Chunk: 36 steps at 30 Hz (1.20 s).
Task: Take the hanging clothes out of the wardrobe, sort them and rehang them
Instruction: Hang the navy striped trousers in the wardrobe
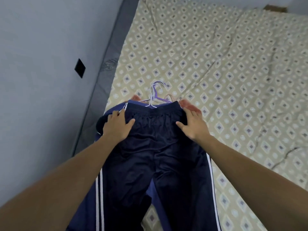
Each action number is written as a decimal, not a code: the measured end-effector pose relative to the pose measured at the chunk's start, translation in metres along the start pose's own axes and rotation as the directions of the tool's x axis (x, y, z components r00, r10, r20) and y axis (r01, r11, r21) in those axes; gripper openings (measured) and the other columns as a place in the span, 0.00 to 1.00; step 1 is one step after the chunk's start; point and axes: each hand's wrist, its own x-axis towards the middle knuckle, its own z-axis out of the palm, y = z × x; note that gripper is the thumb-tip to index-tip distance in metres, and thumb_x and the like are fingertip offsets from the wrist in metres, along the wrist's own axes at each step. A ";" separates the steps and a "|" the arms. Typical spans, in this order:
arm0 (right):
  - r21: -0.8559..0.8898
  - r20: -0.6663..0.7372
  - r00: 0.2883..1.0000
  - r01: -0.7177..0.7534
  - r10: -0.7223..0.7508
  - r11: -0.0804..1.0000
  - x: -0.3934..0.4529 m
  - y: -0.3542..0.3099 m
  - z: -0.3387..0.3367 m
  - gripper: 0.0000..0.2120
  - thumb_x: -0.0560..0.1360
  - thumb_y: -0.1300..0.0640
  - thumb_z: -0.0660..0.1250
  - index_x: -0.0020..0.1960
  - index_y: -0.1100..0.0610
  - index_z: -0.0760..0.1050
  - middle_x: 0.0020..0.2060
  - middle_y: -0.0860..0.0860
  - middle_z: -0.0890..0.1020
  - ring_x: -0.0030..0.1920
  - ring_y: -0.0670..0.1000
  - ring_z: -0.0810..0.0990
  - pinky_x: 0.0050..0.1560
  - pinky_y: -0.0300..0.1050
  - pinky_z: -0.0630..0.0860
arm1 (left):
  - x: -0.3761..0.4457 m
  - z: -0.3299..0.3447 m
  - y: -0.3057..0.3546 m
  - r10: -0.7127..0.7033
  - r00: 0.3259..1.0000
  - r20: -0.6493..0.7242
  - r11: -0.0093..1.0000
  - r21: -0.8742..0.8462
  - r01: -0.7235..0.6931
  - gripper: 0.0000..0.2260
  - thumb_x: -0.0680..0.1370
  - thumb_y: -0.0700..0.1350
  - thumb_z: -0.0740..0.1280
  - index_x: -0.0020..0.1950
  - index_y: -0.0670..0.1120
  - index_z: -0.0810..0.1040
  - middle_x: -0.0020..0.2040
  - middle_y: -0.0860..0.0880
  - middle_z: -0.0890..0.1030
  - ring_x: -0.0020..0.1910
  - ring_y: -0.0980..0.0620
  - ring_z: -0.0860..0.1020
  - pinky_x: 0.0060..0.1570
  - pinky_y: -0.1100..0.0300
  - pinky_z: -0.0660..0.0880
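Fingers (116, 114) of the left hand (117, 126) lie straight and slightly spread, pressed flat on the dark navy track trousers with white side stripes (158, 155), near the left corner of the elastic waistband; the thumb points inward across the cloth. Straight and loosely spread too, the right hand (191, 124) rests on the waistband's right corner, fingertips reaching just past the edge of the fabric, thumb stretched toward the middle. Neither hand pinches or curls round anything.

Under both palms the trousers lie spread on the beige bedsheet printed with grey diamonds (233, 72), waistband away from the person, legs running back below the wrists. Beneath them a lighter blue garment (133, 102) peeks out beside the left fingertips and again between the trouser legs. Just beyond the fingertips, several thin purple and white hangers (155, 95) lie bunched together, hooks pointing away. A reddish-pink cloth (190, 104) shows at the right fingertips and beyond the left ones. Left of the left hand runs the grey mattress edge (106, 64), then a pale wall with a black square plate (80, 68).
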 end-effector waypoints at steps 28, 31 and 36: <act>0.589 -0.290 0.956 0.140 0.047 0.796 -0.163 -0.007 -0.222 0.06 0.81 0.43 0.69 0.51 0.45 0.79 0.46 0.40 0.85 0.50 0.43 0.84 0.58 0.55 0.79 | -0.158 -0.158 0.101 0.275 0.922 -0.272 0.834 -0.410 -0.369 0.09 0.84 0.52 0.66 0.45 0.60 0.71 0.40 0.61 0.79 0.38 0.59 0.77 0.39 0.56 0.71; 0.553 -0.356 0.934 0.192 0.021 0.811 -0.215 0.005 -0.278 0.07 0.81 0.47 0.70 0.48 0.48 0.78 0.41 0.43 0.84 0.43 0.47 0.82 0.53 0.57 0.78 | -0.211 -0.199 0.144 0.297 0.900 -0.317 0.804 -0.426 -0.416 0.05 0.82 0.53 0.69 0.48 0.56 0.75 0.43 0.59 0.81 0.42 0.57 0.79 0.46 0.52 0.76; 0.509 -0.496 0.868 0.273 0.019 0.817 -0.315 0.037 -0.361 0.10 0.80 0.48 0.71 0.46 0.50 0.73 0.38 0.44 0.81 0.40 0.48 0.80 0.48 0.57 0.77 | -0.299 -0.257 0.221 0.381 0.836 -0.395 0.769 -0.366 -0.523 0.05 0.81 0.54 0.70 0.50 0.55 0.76 0.44 0.57 0.82 0.43 0.54 0.80 0.47 0.46 0.78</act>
